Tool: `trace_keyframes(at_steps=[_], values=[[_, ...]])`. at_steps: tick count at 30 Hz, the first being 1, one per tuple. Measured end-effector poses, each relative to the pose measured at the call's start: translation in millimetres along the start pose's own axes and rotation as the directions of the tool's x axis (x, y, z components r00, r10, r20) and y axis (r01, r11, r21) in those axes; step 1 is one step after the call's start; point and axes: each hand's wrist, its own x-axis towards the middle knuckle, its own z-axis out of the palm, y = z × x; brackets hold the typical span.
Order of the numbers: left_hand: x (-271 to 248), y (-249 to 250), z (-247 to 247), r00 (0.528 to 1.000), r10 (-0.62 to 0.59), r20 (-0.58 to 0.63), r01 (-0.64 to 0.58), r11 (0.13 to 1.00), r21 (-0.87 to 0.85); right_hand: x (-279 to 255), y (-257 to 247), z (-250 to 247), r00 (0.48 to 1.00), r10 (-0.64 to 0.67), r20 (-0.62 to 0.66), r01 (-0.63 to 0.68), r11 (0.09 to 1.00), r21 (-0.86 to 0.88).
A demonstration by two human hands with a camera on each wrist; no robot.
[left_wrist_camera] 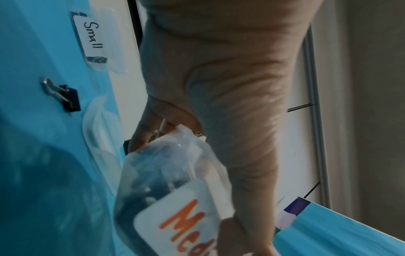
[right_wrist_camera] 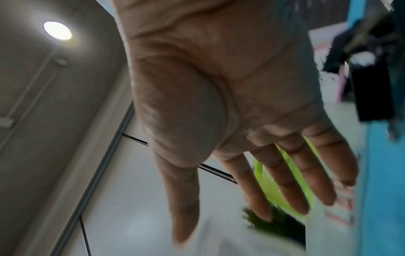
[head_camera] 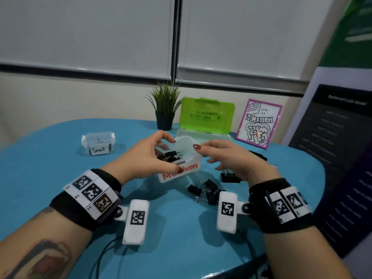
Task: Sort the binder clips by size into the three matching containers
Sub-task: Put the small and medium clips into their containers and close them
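My left hand (head_camera: 175,155) grips the clear tub labelled Medium (head_camera: 181,170), thumb on the label side and fingers (left_wrist_camera: 142,136) over the far rim. Several black binder clips (head_camera: 169,156) lie inside it, and its translucent lid (head_camera: 184,141) stands up behind. My right hand (head_camera: 204,155) hovers just right of the tub with straight fingers (right_wrist_camera: 289,181) and holds nothing. Loose black clips (head_camera: 204,191) lie on the blue table below my right hand, with a larger clip (head_camera: 229,176) beside them. The tub labelled Small (head_camera: 98,143) stands at the left.
An open box with a green lid (head_camera: 207,115) stands behind the tub, between a potted plant (head_camera: 165,109) and a framed drawing (head_camera: 258,123). A dark banner (head_camera: 330,158) lines the right side. One clip (left_wrist_camera: 63,97) and a loose clear lid (left_wrist_camera: 98,131) lie near the Small tub.
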Motion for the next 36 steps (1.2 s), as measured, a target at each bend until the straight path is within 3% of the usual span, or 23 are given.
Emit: trace_keyframes(at_steps=[4,6,12,23,29,34,36], values=[[-1,-1,1,0.998,-0.055,0.033,0.051,0.993,0.105,-23,8,-17,0.986,0.157,0.061,-0.116,0.896,-0.428],[-1,-2,2,0.996,-0.078,0.041,0.071,0.988,0.141,-26,8,-11,0.968,0.238,0.082,-0.168,0.854,-0.493],[-1,-6,2,0.991,-0.110,0.074,0.093,0.975,0.204,-23,8,9,0.932,0.344,0.116,-0.262,0.859,-0.440],[1,-8,2,0.992,-0.115,0.047,0.102,0.972,0.213,-8,8,17,0.947,0.303,0.109,-0.230,0.873,-0.429],[1,-7,2,0.990,-0.135,0.041,0.123,0.968,0.220,-10,13,12,0.965,0.247,0.093,-0.205,0.924,-0.323],[1,-7,2,0.990,-0.132,0.044,0.118,0.967,0.227,-6,-5,3,0.986,0.061,-0.152,-0.074,0.994,-0.082],[1,-7,2,0.991,-0.124,0.049,0.110,0.968,0.224,-2,-18,5,0.983,-0.016,-0.185,0.022,0.999,0.033]])
